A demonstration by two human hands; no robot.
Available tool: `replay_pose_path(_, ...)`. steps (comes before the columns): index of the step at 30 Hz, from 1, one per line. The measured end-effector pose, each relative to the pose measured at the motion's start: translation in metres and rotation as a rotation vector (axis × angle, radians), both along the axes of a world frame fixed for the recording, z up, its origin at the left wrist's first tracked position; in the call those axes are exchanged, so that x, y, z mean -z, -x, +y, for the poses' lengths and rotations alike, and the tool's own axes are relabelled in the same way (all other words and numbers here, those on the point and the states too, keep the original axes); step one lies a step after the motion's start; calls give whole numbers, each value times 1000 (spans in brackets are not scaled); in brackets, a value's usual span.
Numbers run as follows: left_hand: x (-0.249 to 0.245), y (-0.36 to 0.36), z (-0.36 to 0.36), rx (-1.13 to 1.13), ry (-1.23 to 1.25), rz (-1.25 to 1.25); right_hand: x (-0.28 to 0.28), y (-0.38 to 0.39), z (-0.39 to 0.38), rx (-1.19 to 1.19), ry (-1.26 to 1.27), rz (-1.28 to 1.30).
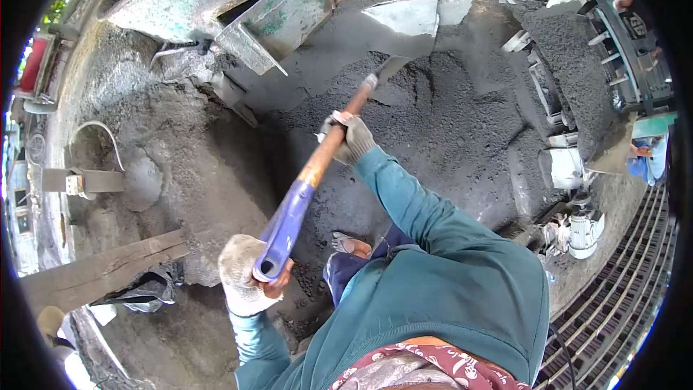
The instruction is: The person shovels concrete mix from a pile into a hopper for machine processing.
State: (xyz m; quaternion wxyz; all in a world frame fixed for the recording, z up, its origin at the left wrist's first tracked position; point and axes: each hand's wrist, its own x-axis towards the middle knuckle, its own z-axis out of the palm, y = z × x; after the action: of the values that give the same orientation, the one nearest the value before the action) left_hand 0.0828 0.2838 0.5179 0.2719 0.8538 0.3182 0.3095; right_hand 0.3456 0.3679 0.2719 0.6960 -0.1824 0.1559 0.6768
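Observation:
A shovel (323,155) slants up across the middle of the view, with a wooden shaft and a purple handle end. My left hand (245,278), in a pale glove with bare fingertips showing, is closed round the handle's end at the lower left. Further up, my gloved right hand (351,139) grips the wooden shaft. The shovel's metal blade (391,68) meets the dark, wet-looking grey mix (455,115) spread over the ground. Part of the blade is hidden in or against that mix.
Green-grey metal panels (281,18) stand at the upper left. A sloping conveyor-like belt (577,65) carries grey material at the upper right, and a person in blue (650,159) is beyond it. A motor (583,235) sits at right. A wooden beam (108,267) juts in from the left.

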Motion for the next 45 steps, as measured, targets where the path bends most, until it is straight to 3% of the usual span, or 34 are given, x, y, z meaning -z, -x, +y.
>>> replay_pose_path(4,-74,-76,68,47,-267,215,-55,-33,66,50,-111,26)
replay_pose_path(6,-101,-128,105,90,-446,324,-42,-62,111,21,-118,133)
replay_pose_path(7,-111,-155,130,232,-440,403,-58,-82,124,2,38,150)
replay_pose_path(9,-80,-212,180,365,-348,337,-27,-122,157,-8,79,171)
replay_pose_path(10,-47,-245,200,331,-328,469,-3,-144,174,-14,101,180)
replay_pose_path(11,14,-275,221,254,-225,392,79,-160,197,42,120,180)
replay_pose_path(12,89,-291,243,293,-111,360,178,-178,208,-51,174,139)
replay_pose_path(13,142,-299,237,280,-58,353,245,-199,208,-150,227,90)
replay_pose_path(14,173,-309,234,265,-24,343,260,-213,202,-189,274,-8)
replay_pose_path(16,184,-306,209,269,81,356,274,-213,179,-264,314,-111)
replay_pose_path(18,204,-299,168,277,-146,296,265,-212,142,-328,313,-150)
replay_pose_path(20,231,-290,109,335,95,303,256,-199,88,-450,372,-302)
replay_pose_path(21,258,-271,66,367,280,446,248,-191,59,-508,393,-383)
replay_pose_path(23,284,-237,-14,371,454,566,288,-166,-4,-653,369,-581)
replay_pose_path(24,303,-212,-52,289,543,391,259,-145,-25,-567,536,-572)
replay_pose_path(26,248,-191,-75,117,503,366,240,-114,-45,-614,609,-568)
replay_pose_path(28,242,-146,-90,187,603,276,227,-84,-60,-676,537,-611)
replay_pose_path(30,202,-109,-93,84,518,40,222,-53,-70,-608,412,-640)
replay_pose_path(32,190,-67,-115,-149,703,-164,198,-14,-78,-577,423,-694)
replay_pose_path(33,202,-50,-139,-328,779,-324,197,3,-86,-532,393,-576)
replay_pose_path(34,222,-32,-172,-570,1024,-521,206,20,-95,-510,431,-468)
replay_pose_path(36,213,-6,-185,-832,1263,-786,232,52,-104,-469,498,-252)
replay_pose_path(38,276,40,-248,-1066,1402,-1396,264,84,-118,-498,624,-25)
replay_pose_path(39,301,70,-282,-1335,1442,-1222,282,107,-133,-584,702,-111)
replay_pose_path(40,322,104,-327,-1102,1496,-1344,328,142,-169,-735,740,-296)
replay_pose_path(41,311,102,-335,-1501,1504,-1247,372,177,-214,-807,762,-330)
replay_pose_path(42,300,100,-343,-1898,1474,-1116,362,198,-239,-896,857,-375)
replay_pose_path(43,301,110,-370,-1987,1452,-1048,346,214,-259,-986,950,-419)
replay_pose_path(45,299,122,-408,-2215,1430,-871,343,217,-267,-857,982,-379)
